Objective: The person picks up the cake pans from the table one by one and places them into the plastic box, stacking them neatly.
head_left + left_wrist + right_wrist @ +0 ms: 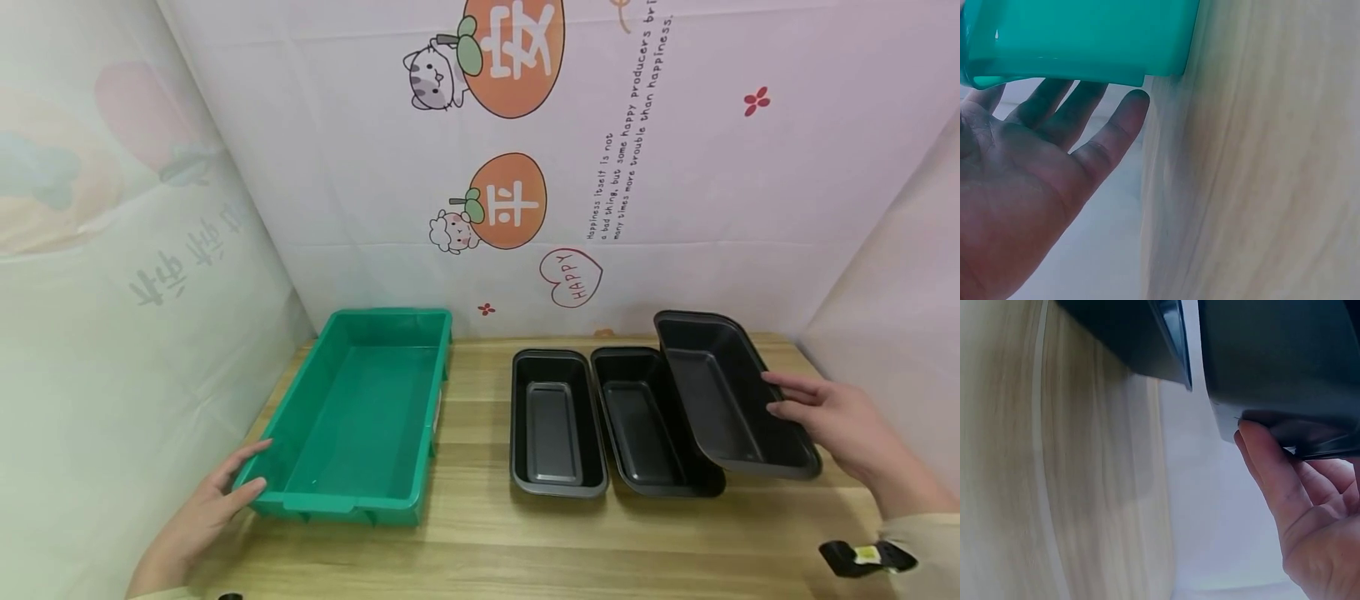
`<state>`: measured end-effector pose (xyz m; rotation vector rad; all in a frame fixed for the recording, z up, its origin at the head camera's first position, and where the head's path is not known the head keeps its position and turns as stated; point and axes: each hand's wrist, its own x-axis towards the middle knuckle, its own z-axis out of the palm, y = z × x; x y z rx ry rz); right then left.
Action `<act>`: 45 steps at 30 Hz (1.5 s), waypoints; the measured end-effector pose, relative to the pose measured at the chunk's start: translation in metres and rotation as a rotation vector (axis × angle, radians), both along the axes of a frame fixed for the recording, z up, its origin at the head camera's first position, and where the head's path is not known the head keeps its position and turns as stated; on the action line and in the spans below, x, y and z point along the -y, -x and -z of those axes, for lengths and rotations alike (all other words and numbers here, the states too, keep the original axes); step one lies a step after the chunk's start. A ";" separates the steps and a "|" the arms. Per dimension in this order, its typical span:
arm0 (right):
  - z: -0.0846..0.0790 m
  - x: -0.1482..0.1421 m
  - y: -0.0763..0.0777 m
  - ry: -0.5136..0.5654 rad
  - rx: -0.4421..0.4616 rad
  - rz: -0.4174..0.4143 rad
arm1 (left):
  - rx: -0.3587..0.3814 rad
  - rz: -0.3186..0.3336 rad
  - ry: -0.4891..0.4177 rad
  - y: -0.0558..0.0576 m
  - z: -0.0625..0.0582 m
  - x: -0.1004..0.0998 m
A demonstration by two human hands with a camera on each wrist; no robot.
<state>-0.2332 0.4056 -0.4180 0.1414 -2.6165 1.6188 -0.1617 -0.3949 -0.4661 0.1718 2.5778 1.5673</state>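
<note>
A black loaf pan (720, 400) is tilted and raised above the table on the right, overlapping the pan beside it in the head view. My right hand (832, 417) grips its right rim, and in the right wrist view the fingers (1272, 469) reach against the pan's outside. On the left stands a green plastic tray (367, 417) with nothing in it. My left hand (206, 508) rests at its front left corner, thumb and index finger over the rim. The left wrist view shows the other fingers (1113, 137) fairly straight and spread beside the tray's outer wall.
Two more black loaf pans stand side by side on the wooden table (480, 550): the left pan (558, 425) and the middle pan (645, 425). A printed white cloth (375, 167) hangs behind the table, with pale cloth walls at both sides.
</note>
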 end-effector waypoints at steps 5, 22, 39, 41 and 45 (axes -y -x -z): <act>-0.004 0.011 0.001 -0.054 -0.014 -0.006 | -0.010 0.008 -0.032 -0.001 0.001 -0.002; -0.010 0.051 0.006 0.031 -0.025 -0.068 | -0.031 -0.015 -0.095 -0.001 0.003 -0.007; -0.011 0.085 0.012 -0.115 -0.016 -0.062 | -0.044 -0.022 -0.080 0.004 0.008 -0.006; -0.011 0.090 0.014 -0.107 -0.016 -0.073 | -0.034 -0.030 -0.085 0.002 0.008 -0.006; -0.010 0.099 0.016 -0.085 -0.016 -0.087 | -0.031 -0.030 -0.092 0.001 0.006 -0.004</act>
